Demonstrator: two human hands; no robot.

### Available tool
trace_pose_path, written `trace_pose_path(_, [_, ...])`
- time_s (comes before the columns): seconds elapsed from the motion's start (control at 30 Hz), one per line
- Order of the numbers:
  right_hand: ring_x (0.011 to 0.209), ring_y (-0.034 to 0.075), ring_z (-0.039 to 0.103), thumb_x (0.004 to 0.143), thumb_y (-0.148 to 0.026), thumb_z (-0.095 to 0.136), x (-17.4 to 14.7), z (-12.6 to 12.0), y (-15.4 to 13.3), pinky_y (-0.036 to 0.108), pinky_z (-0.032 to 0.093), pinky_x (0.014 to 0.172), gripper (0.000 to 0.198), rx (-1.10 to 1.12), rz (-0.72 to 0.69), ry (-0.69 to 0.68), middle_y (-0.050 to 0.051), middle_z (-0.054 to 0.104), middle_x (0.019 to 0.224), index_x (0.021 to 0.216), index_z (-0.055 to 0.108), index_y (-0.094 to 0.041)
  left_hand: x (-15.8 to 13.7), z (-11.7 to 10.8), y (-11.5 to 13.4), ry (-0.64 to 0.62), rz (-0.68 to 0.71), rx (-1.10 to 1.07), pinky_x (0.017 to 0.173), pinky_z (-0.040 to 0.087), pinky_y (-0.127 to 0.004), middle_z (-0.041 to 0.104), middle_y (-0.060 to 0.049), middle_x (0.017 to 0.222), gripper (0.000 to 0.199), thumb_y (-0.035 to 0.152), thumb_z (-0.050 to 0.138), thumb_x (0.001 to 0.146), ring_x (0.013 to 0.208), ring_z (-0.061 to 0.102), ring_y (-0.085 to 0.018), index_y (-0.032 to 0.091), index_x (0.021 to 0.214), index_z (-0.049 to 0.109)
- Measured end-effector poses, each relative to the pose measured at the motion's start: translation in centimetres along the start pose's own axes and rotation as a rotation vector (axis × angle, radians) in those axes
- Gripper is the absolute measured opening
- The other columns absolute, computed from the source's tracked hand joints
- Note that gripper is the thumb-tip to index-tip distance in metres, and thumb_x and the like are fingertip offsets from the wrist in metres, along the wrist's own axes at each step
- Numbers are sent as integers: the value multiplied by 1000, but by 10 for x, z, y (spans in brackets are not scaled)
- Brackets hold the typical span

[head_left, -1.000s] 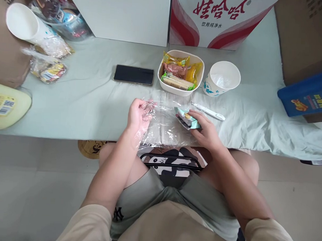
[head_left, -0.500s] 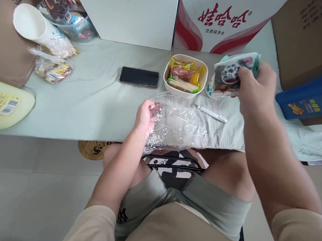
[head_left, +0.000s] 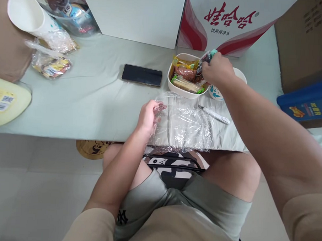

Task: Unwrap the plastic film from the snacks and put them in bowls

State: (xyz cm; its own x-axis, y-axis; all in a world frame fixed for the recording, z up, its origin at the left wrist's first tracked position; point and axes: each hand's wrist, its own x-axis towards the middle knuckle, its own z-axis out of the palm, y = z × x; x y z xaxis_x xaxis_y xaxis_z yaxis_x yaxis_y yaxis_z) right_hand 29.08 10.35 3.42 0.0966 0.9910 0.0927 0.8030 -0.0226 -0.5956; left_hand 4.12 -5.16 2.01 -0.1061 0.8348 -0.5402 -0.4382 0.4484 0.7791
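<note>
From my end of the head feed, I judge the step in hand to be placing a dark, flat, printed wrapper packet with a mint-green edge (head_left: 200, 68) into a rounded-square white bowl (head_left: 186, 94). The right hand (head_left: 219, 68) pinches it tightly between thumb and fingers, tilted at the bowl's two o'clock edge. Next, I'd say, calls for lowering it into a gap, then loosening the grip without dragging the neighbours. The bowl already holds a yellow-wrapped snack (head_left: 185, 62) at twelve, a reddish-brown packet (head_left: 184, 73) mid-bowl and a pale, long packet with green ends (head_left: 187, 85) near six. At three stands a white paper cup with blue leaves (head_left: 216, 93), its inside largely hidden by the arm. The left hand (head_left: 149, 114), at seven, is half-curled by a clear, crinkly plastic bag (head_left: 183, 125); whether it grips the film, I can't tell.
</note>
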Motion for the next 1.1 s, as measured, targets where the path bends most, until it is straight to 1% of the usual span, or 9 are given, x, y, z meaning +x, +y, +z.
trace_pose_path(0.17, [122, 42, 64, 91, -51, 65, -1, 4, -19, 67, 45, 105, 36, -334, 128, -22, 21, 68, 110, 93, 59, -16, 0, 1, 0, 1, -8, 27, 44, 28, -18, 70, -6, 88, 14, 29, 58, 69, 89, 71, -16, 18, 76, 65])
trace_pose_path(0.33, [123, 35, 61, 102, -50, 53, -36, -37, -64, 58, 46, 104, 39, -417, 90, 110, 25, 55, 134, 110, 59, -12, 2, 1, -1, 12, 7, 27, 42, 23, -19, 69, -5, 87, 15, 29, 59, 65, 85, 71, -15, 18, 74, 64])
trace_pose_path(0.4, [113, 29, 62, 99, -40, 58, -69, -50, -60, 53, 49, 102, 25, -320, -78, 206, 18, 62, 123, 112, 59, -18, 3, 0, -1, 10, 16, 19, 41, 22, -20, 68, -5, 85, 14, 29, 60, 63, 81, 70, -15, 19, 73, 61])
trace_pose_path(0.47, [97, 25, 64, 95, -29, 59, -112, -50, -40, 48, 54, 95, 11, -170, -324, 217, 10, 67, 94, 103, 62, -22, 3, -1, 0, 3, 30, 20, 41, 24, -21, 66, -4, 84, 13, 29, 60, 63, 77, 70, -15, 20, 72, 57])
trace_pose_path(0.6, [75, 20, 68, 95, -28, 54, -192, -19, 13, 40, 60, 77, 14, 60, -482, 10, 3, 71, 81, 89, 66, -25, 1, -3, 2, -1, 39, 66, 43, 30, -21, 63, -2, 77, 12, 27, 59, 65, 69, 68, -14, 21, 68, 49])
trace_pose_path(0.67, [98, 26, 74, 95, -28, 54, -211, -2, 31, 46, 62, 90, 17, 42, -518, -94, 6, 76, 94, 93, 70, -23, -1, -3, 2, 16, 28, 90, 41, 28, -20, 62, -2, 72, 14, 26, 59, 64, 62, 65, -13, 21, 65, 46])
trace_pose_path(0.8, [142, 38, 56, 94, -31, 55, -207, 9, 50, 60, 48, 117, 23, -41, -533, -177, 13, 65, 143, 102, 74, -21, -2, -2, 1, 28, 21, 105, 37, 18, -19, 62, -2, 66, 23, 25, 59, 61, 48, 56, -9, 20, 58, 36])
trace_pose_path(0.97, [152, 42, 43, 94, -30, 54, -198, 6, 60, 62, 46, 118, 24, -57, -410, -52, 11, 35, 170, 99, 75, -20, -1, 3, 2, 56, 44, 153, 35, 15, -19, 54, 1, 52, 31, 24, 59, 65, 34, 30, -2, 20, 53, 30])
trace_pose_path(1.1, [151, 39, 46, 96, -32, 52, -205, 0, 54, 61, 46, 118, 28, -20, -329, 73, 13, 41, 167, 110, 73, -21, -1, 9, 2, 98, 52, 165, 34, 14, -19, 56, 1, 52, 29, 23, 58, 67, 34, 30, -3, 21, 56, 31])
